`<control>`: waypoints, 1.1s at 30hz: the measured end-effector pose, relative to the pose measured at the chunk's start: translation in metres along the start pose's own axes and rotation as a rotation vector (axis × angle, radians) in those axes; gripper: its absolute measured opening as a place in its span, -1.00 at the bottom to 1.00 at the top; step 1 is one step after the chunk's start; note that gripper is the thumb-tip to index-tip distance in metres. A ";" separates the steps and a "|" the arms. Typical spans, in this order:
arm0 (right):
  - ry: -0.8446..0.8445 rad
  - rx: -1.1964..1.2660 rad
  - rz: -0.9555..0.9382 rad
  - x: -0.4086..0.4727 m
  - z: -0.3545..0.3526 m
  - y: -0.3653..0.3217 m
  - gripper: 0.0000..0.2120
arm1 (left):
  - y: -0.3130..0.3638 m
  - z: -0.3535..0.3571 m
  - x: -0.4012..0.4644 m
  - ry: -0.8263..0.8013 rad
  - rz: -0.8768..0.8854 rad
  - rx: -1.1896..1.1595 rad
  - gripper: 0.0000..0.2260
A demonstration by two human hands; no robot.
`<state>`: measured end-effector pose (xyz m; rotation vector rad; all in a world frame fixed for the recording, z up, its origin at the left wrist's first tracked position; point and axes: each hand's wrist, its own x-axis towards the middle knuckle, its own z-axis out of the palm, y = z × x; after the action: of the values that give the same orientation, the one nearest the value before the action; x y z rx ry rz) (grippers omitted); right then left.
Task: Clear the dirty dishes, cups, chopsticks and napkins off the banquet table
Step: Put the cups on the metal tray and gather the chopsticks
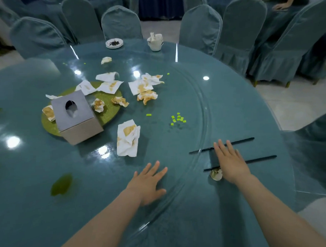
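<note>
A: What's nearest?

B: The left hand (pixel 148 183) lies flat on the table (pixel 50 210), fingers spread. The right hand (pixel 231 160), fingers straight, reaches across two black chopsticks (pixel 240 142) near the table's near right edge, a small shell (pixel 216 174) beside it.

A: Farther in?

B: A stained napkin (pixel 128 140), green bits (pixel 178 119), a tissue box (pixel 76 117), more crumpled napkins (pixel 145 89). At the far edge, a dirty plate (pixel 114 43) and a cup (pixel 155 42).

Head camera looks steeply down, close over the table (pixel 231 106).
</note>
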<state>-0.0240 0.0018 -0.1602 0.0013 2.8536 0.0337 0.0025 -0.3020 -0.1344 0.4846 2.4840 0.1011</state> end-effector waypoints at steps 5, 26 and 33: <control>-0.077 0.007 -0.087 0.019 -0.001 0.006 -0.32 | 0.004 -0.004 0.005 -0.010 -0.003 0.018 -0.33; 0.323 0.315 -0.233 -0.100 0.041 -0.047 -0.80 | 0.076 0.017 -0.017 0.338 0.224 0.071 -0.70; 0.354 0.350 -0.355 -0.155 0.060 -0.092 -0.85 | 0.092 0.063 -0.051 0.177 0.134 0.261 -0.80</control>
<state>0.1418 -0.0899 -0.1761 -0.4810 3.1174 -0.5923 0.1065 -0.2377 -0.1410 0.7826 2.6496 -0.1343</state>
